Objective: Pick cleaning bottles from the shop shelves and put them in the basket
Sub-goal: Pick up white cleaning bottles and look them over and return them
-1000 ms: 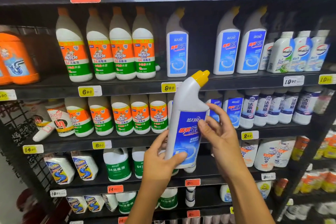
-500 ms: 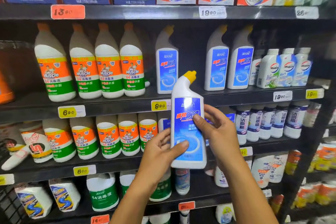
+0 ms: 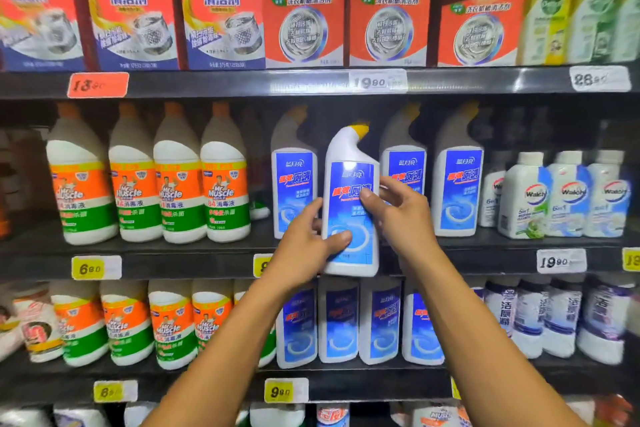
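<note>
a: where is the bottle (image 3: 351, 204)?
b: upright before the middle shelf (image 3: 194, 265) front edge. the left hand (image 3: 304, 246) and right hand (image 3: 401, 211) both grasp it.

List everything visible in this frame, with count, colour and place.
Held toilet cleaner bottle: one, white, blue label, yellow cap, before the middle shelf.
Matching toilet cleaner bottles: three on the middle shelf; four on the shelf below.
Mr Muscle bottles: four, white with orange-green labels, middle shelf left; more below.
Walch bottles: at least three, white, middle shelf right.
OMO boxes: three, orange-red, top shelf.
Blue-and-orange boxes: three, top shelf left.
Price tags: yellow, white, orange, shelf edges.
Left hand: grips bottle low.
Right hand: pinches bottle's label.
</note>
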A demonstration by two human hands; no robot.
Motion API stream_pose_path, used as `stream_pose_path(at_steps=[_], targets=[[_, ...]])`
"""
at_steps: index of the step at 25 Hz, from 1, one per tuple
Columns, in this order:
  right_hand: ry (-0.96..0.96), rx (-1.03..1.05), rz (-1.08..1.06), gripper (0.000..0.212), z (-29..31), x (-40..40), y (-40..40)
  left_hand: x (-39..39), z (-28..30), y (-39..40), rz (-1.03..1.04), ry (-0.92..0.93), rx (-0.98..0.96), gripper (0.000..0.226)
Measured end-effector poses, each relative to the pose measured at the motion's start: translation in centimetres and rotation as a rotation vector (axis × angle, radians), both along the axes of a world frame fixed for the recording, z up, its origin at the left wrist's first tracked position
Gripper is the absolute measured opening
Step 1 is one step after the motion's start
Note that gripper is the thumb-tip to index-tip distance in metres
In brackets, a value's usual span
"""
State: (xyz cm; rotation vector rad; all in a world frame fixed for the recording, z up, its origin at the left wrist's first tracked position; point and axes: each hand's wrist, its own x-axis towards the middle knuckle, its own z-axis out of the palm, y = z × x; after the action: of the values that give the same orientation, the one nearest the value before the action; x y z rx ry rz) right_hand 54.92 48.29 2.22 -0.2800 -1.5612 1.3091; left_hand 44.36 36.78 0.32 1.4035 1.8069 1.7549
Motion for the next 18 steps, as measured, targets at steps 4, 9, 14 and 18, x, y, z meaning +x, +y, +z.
stream_pose_path(at_steps=[4, 9, 14, 18], targets=[[-0.014, 0.042, 0.011, 0.016, 1.3, -1.6, 3.1, -1.0, 1.3, 2.8, 0.112, 0.093, -0.006, 0.042], [-0.037, 0.144, 0.001, 0.018, 1.2, -3.4, 5.0, -1.5, 0.9, 4.8, 0.23, 0.174, 0.009, 0.051], [-0.087, 0.188, -0.073, 0.015, 0.9, -4.4, 5.8, -2.0, 0.5, 6.1, 0.304, 0.209, -0.004, 0.052], [-0.223, 0.329, -0.301, 0.02, 1.0, -4.4, 5.4, -2.0, 0.4, 7.1, 0.381, 0.266, -0.011, 0.05]])
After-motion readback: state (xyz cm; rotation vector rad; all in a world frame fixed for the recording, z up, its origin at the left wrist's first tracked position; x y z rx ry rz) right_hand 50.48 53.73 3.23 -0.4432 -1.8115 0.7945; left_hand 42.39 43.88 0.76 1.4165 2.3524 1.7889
